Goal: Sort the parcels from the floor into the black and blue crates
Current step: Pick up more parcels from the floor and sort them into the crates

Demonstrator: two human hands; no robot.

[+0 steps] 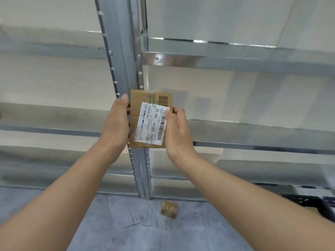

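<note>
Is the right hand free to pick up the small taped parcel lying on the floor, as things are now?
Probably not yet: the right hand grips the labelled cardboard parcel with the left hand. Nothing covers the small parcel below.

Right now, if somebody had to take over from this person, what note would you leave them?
Left hand: grips the left edge of the flat cardboard parcel, label facing the camera.
Right hand: fingers pinch its right edge.
Parcel is held up before the metal shelving.
A small taped parcel lies on the floor by the shelf post.
A dark crate-like shape shows at far right, blurred; no blue crate is clearly seen.
Done: one parcel lifted. Left: crate it, then fetch the floor one.
</note>
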